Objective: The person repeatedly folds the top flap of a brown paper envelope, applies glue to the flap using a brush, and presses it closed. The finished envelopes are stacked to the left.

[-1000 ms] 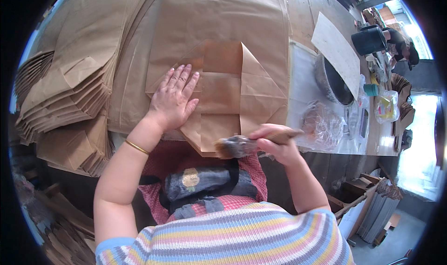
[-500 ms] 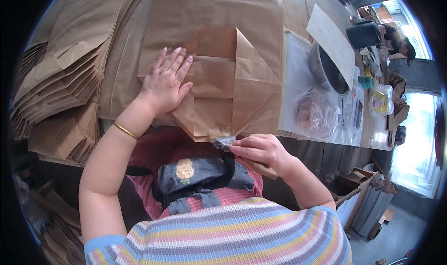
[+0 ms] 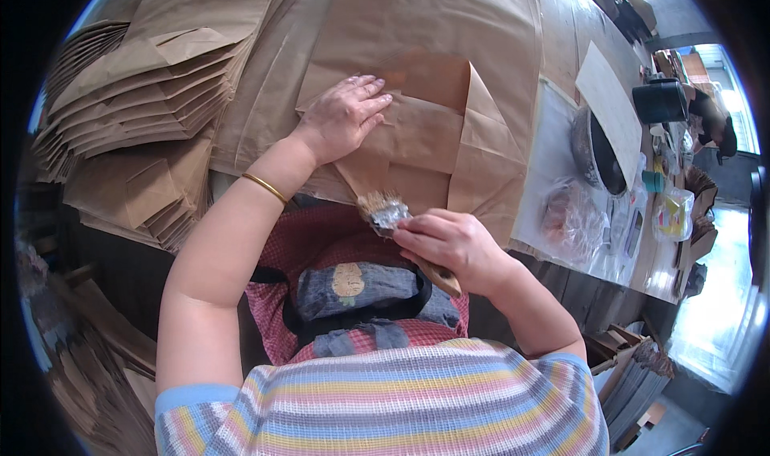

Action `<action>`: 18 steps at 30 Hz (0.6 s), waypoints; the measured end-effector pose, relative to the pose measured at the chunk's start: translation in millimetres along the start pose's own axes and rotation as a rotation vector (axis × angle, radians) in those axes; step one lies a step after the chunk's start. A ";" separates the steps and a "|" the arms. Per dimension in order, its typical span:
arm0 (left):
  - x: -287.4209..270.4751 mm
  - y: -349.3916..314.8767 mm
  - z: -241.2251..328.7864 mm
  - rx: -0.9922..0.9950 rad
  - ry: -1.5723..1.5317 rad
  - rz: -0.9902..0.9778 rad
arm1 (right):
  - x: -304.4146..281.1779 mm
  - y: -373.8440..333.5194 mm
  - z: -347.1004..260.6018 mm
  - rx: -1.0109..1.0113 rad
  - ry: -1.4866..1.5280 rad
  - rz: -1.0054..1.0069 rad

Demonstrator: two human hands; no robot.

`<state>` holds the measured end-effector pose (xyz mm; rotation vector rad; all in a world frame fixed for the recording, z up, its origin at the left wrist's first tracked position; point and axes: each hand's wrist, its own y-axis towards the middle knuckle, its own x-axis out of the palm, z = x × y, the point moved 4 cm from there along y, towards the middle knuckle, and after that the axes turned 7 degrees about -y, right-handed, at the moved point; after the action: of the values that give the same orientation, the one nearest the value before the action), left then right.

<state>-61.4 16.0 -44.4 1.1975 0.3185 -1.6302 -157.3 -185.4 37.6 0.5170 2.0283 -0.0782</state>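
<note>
My left hand (image 3: 343,117) lies flat, fingers spread, on a brown paper bag (image 3: 433,127) whose bottom flaps are folded open on the table. A gold bangle sits on that wrist. My right hand (image 3: 453,243) grips a wooden-handled brush (image 3: 393,219) with a metal band. The bristles touch the near lower flap of the bag, just below my left hand.
Stacks of folded brown paper bags (image 3: 136,95) lie at the left. At the right stand a dark metal bowl (image 3: 597,151), a white sheet (image 3: 609,107), a clear plastic bag (image 3: 569,219) and small packets. Another person (image 3: 714,123) sits at the far right.
My right hand has swept the brush from the right side of the bag leftward along its near edge. My left hand has stayed pressed on the bag.
</note>
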 end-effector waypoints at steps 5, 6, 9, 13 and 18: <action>1.7 -1.2 2.7 0.018 0.111 0.075 | -23.4 -36.1 -15.8 0.111 0.091 -0.011; 2.2 -1.6 3.7 0.027 0.125 0.073 | -32.3 -45.0 -16.1 0.141 0.069 0.046; -2.1 -2.1 3.2 0.012 0.128 0.051 | -52.4 -66.5 -12.0 0.258 -0.133 0.213; -0.3 6.0 8.1 0.021 0.130 0.024 | -25.7 -64.3 -4.9 0.231 -0.120 0.174; -4.2 3.3 8.7 0.034 0.093 0.048 | -52.1 -40.1 24.7 0.085 0.488 0.223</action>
<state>-63.5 10.9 -35.9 1.2994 0.3197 -1.5469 -131.3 -245.3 63.3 0.8802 2.4302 0.1082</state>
